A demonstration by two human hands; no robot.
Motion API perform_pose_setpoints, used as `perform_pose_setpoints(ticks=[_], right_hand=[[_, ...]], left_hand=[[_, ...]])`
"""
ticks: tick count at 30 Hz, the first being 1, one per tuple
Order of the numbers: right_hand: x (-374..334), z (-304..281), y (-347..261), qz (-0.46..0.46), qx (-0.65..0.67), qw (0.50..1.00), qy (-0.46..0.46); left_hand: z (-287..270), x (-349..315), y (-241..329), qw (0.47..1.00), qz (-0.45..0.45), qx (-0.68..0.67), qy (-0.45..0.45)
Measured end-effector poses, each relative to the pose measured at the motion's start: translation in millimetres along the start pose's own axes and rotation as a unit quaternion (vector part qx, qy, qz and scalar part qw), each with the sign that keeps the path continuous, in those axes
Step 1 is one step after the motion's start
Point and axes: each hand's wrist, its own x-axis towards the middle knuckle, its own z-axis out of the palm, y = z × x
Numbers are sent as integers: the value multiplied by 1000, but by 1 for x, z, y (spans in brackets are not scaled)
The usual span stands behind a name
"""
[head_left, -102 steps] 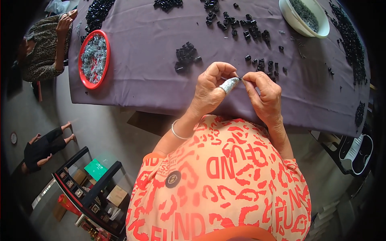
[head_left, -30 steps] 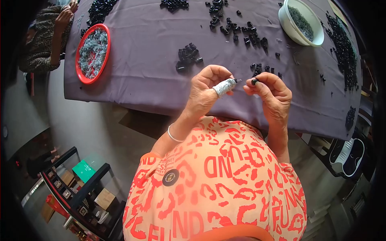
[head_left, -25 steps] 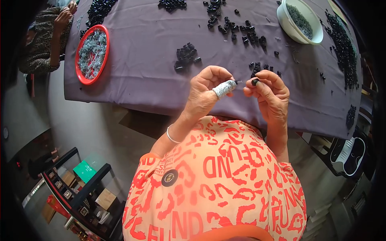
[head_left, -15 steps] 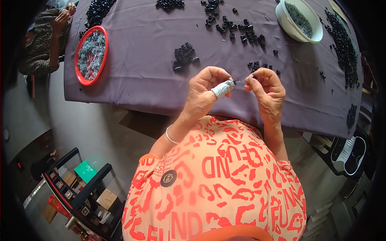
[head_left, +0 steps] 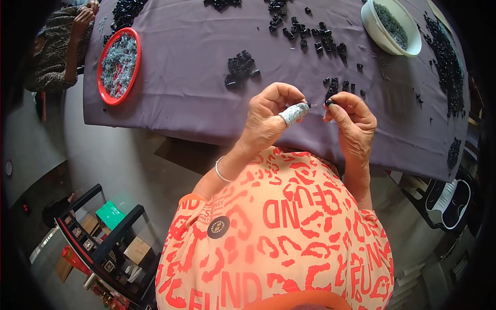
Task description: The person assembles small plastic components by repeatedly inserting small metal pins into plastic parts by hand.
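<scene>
My left hand [head_left: 263, 121] is closed in a pinch above the near side of the table. Its thumb wears a silvery-grey wrap [head_left: 295, 113]. Between thumb and finger sits a small black part, mostly hidden, with a thin metal spring [head_left: 313, 105] poking out toward the right. Just across a narrow gap, my right hand [head_left: 357, 129] pinches a small black plastic piece [head_left: 329, 103] at its fingertips. The spring and that piece are apart. Beyond the right fingertips lies a little cluster of black pieces [head_left: 346, 84].
A purple cloth [head_left: 181, 72] covers the table. Piles of black pieces [head_left: 241, 67] lie about, with a long heap [head_left: 447, 67] at the right. A red tray [head_left: 138, 59] and a white bowl [head_left: 370, 33] hold small metallic parts. Another person [head_left: 57, 51] sits at far left.
Both hands have shifted slightly right in the picture, which itself has moved a little. The right hand has turned, and the black piece at its fingertips shows more plainly.
</scene>
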Motion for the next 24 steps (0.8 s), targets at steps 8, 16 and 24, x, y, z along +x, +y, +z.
perform_pose_setpoints(ticks=[8, 16, 24], right_hand=[[-7, 11, -10, -57, -73, 995, -23], [-7, 12, -12, -104, -173, 977, -66], [-3, 11, -9, -160, -226, 957, -86]], left_hand=[[3, -3, 5, 1000, 18, 24, -9], [2, -5, 6, 999, 26, 38, -12], [4, -5, 6, 990, 56, 127, -1]])
